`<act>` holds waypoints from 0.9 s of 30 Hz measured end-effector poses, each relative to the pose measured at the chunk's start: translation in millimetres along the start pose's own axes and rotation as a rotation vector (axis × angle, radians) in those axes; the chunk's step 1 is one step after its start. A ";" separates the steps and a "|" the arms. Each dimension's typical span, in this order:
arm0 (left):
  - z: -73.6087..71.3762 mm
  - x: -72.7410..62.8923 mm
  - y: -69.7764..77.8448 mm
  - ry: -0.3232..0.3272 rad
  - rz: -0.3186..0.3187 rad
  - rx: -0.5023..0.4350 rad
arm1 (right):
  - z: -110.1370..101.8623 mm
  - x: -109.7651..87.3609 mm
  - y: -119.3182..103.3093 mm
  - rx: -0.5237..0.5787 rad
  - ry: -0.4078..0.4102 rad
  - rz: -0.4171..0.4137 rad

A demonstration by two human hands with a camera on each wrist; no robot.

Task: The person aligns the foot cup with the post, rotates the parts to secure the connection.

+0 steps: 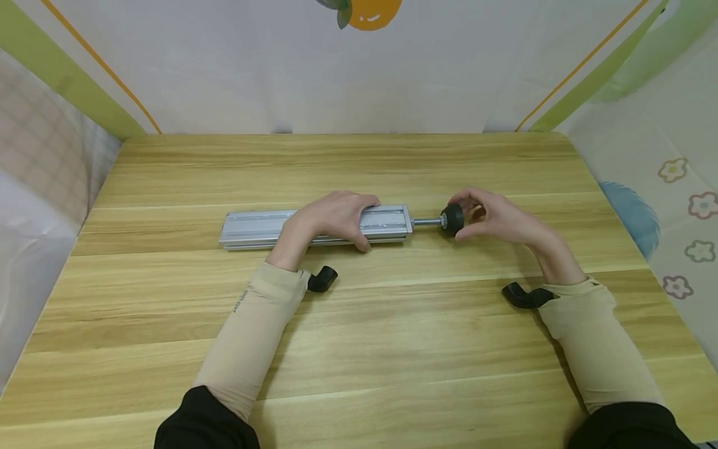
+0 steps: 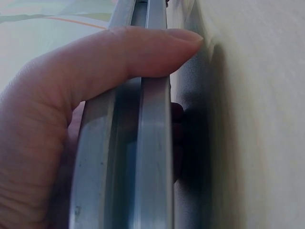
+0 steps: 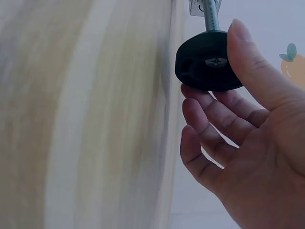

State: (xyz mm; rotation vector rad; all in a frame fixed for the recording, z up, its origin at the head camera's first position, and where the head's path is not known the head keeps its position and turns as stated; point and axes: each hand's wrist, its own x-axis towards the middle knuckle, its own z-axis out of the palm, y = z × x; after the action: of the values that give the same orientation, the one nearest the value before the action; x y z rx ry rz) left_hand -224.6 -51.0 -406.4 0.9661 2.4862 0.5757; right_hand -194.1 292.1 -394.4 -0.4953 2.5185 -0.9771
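Note:
A grooved aluminium profile (image 1: 258, 226) lies lengthwise across the middle of the table. My left hand (image 1: 336, 218) grips it from above near its right part; the thumb (image 2: 162, 50) presses along the slotted side in the left wrist view, other fingers curl beneath the far edge. From the profile's right end a threaded rod (image 1: 427, 222) sticks out, carrying a black round levelling foot (image 1: 453, 219). My right hand (image 1: 493, 215) pinches the foot's rim between thumb and fingers. The right wrist view shows the foot's underside with a cross-head screw end (image 3: 216, 62) at its centre.
The wood-grain table (image 1: 392, 349) extends around the profile on all sides. Black curved mounts (image 1: 322, 279) poke out of both beige sleeves (image 1: 252, 337). A white printed curtain (image 1: 336, 81) hangs behind the table's back edge, with more cloth at both sides.

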 end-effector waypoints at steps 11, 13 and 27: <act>-0.6 -0.1 0.5 -0.001 -0.004 -0.004 | -3.1 -5.3 -0.8 -0.001 -0.073 0.009; -0.4 -0.1 0.4 0.000 -0.005 -0.005 | -3.3 -5.6 -1.2 -0.001 -0.079 0.005; -0.6 0.1 0.0 0.000 -0.012 -0.017 | -5.2 -6.4 -2.1 -0.057 -0.120 0.020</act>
State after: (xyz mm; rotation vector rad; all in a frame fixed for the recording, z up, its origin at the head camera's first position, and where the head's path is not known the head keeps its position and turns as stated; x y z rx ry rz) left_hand -225.0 -51.0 -405.9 0.9448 2.4812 0.5917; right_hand -190.7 296.5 -388.0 -0.5282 2.4447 -0.8444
